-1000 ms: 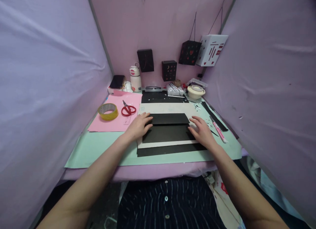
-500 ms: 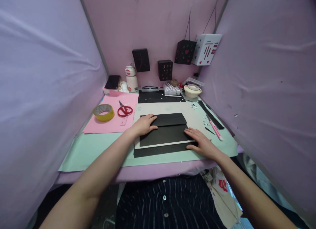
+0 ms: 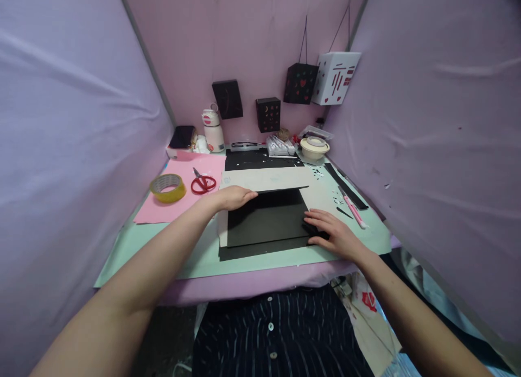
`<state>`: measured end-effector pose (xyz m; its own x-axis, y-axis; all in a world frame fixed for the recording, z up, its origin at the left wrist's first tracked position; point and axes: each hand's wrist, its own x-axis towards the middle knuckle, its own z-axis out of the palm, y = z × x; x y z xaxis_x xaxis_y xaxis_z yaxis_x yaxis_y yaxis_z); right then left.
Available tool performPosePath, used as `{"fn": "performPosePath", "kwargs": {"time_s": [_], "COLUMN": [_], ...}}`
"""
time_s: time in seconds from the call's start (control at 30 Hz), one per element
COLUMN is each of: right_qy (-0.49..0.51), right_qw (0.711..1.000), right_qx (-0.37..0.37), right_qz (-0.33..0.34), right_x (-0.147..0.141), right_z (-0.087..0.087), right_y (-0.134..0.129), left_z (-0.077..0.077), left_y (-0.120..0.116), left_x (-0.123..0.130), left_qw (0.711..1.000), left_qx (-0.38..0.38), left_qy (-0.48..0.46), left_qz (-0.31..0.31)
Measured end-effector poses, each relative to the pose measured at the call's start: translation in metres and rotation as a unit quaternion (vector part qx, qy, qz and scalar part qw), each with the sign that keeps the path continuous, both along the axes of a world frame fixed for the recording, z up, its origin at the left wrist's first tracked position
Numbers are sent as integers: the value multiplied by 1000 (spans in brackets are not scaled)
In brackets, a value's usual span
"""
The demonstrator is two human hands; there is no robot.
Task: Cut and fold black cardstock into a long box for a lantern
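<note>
A sheet of black card (image 3: 268, 219) lies in front of me, with its far flap folded up and seen nearly edge-on. My left hand (image 3: 239, 197) pinches the left end of that raised flap, fingers together. At the card's right side, my right hand (image 3: 332, 234) rests with fingers apart, pressing on the edge. Underneath shows a second black strip (image 3: 252, 253) along the near side. Beneath both, a cream board (image 3: 264, 178) spreads over the table.
Red scissors (image 3: 202, 183) and a yellow tape roll (image 3: 167, 188) lie on pink paper (image 3: 157, 211). To the right are a pink craft knife (image 3: 355, 211), a black strip (image 3: 345, 186) and small scraps. Paper lanterns (image 3: 301, 84), a bottle (image 3: 213, 132) and a bowl (image 3: 314, 149) are at the back.
The far flap lay flatter and has swung up with my left hand, which went from spread on the card to gripping the flap. My right hand stays at the right edge.
</note>
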<state>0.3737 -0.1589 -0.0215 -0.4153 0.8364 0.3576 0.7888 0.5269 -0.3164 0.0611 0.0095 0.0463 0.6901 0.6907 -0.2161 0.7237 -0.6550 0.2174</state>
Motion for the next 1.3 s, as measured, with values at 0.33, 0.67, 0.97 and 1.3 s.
{"fn": "performPosePath", "kwargs": {"time_s": [0.33, 0.67, 0.97, 1.3], "right_qy": [-23, 17, 367, 9], "right_qw": [1000, 1000, 896, 953], "right_qx": [-11, 15, 69, 274], "right_qz": [15, 19, -242, -132], "right_x": [6, 0, -33, -59], "right_z": [-5, 2, 10, 0], "right_y": [7, 13, 75, 81], "left_z": [18, 21, 23, 23], "left_y": [17, 20, 22, 30], "left_x": [1, -1, 2, 3], "left_qw": [997, 995, 993, 991], "left_qx": [-61, -87, -108, -129], "left_qy": [37, 41, 49, 20], "left_qz": [12, 0, -3, 1]}}
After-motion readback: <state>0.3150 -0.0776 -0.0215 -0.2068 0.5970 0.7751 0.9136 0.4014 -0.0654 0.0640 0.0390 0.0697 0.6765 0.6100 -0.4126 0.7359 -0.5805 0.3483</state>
